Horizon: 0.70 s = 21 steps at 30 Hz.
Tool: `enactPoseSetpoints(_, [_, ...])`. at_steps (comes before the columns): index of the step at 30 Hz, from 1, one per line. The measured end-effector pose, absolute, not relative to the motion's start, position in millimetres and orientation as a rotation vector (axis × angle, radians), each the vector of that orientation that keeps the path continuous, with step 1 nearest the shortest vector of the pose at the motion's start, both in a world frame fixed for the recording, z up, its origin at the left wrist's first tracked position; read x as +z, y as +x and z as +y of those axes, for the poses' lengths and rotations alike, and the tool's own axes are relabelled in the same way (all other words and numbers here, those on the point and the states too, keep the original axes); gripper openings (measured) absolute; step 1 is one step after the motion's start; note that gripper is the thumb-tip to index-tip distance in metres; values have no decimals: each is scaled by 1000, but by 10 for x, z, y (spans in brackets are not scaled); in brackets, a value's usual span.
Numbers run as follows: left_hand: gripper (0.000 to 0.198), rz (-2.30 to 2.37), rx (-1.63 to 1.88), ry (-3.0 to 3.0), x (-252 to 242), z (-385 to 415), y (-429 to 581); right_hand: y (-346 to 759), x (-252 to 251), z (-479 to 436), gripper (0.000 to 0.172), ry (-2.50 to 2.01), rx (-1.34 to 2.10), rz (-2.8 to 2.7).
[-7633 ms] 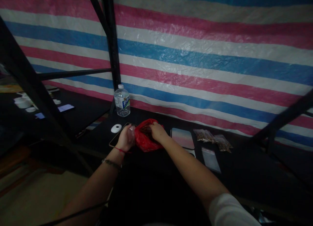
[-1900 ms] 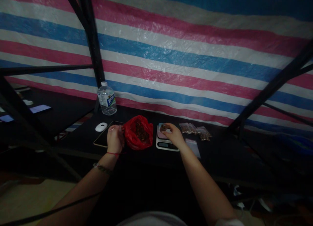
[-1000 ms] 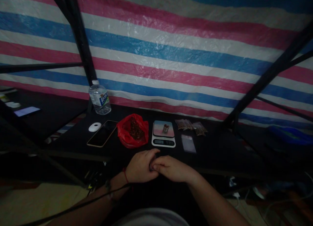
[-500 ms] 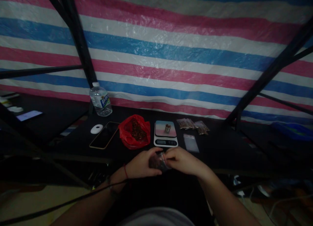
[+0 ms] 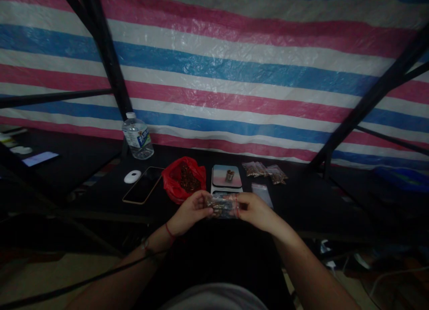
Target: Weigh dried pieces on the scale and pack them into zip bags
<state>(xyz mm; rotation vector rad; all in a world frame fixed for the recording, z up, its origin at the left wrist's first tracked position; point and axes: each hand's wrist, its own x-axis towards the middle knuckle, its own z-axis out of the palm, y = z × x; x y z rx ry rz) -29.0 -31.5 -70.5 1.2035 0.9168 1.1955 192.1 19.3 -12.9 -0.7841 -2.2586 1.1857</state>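
Note:
My left hand [image 5: 188, 210] and my right hand [image 5: 255, 208] pinch the two ends of a small clear zip bag [image 5: 221, 206] with brown bits inside, holding it level above the near edge of the black table [image 5: 301, 203]. Just behind the bag stands a small digital scale [image 5: 226, 177] with a small object on its pan. To its left lies an open red plastic bag [image 5: 182, 180] full of brown pieces. Two filled small bags [image 5: 264, 170] and an empty clear bag [image 5: 262, 191] lie right of the scale.
A phone [image 5: 143, 190] and a white oval object [image 5: 132, 176] lie left of the red bag, with a water bottle [image 5: 137, 136] behind them. Black frame posts [image 5: 103, 55] rise before a striped tarp wall [image 5: 234, 69]. Another lit phone [image 5: 39, 158] rests far left.
My right hand left the scale. Both hands met low at the table edge, then rose with the small clear bag and now stretch it out between them.

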Motion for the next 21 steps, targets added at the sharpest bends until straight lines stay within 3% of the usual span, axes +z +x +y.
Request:
enactPoseSetpoints(3, [41, 1025, 1269, 1353, -697, -314, -316, 1905, -178, 211, 40, -864, 1188, -2204])
enactPoseSetpoints(6, [57, 1229, 1274, 1827, -696, -361, -316, 1858, -196, 186, 41, -932, 1181, -2187])
enactPoseSetpoints(11, [83, 1327, 1047, 2372, -665, -488, -197, 1702, -202, 50, 16, -916, 1100, -2427])
enactPoseSetpoints(17, [44, 1364, 1064, 2086, -624, -527, -93, 1565, -194, -52, 8, -847, 1130, -2428])
enactPoseSetpoints(21, [32, 1204, 1239, 1652, -654, -458, -129, 1610, -285, 262, 19, -979, 880, -2095])
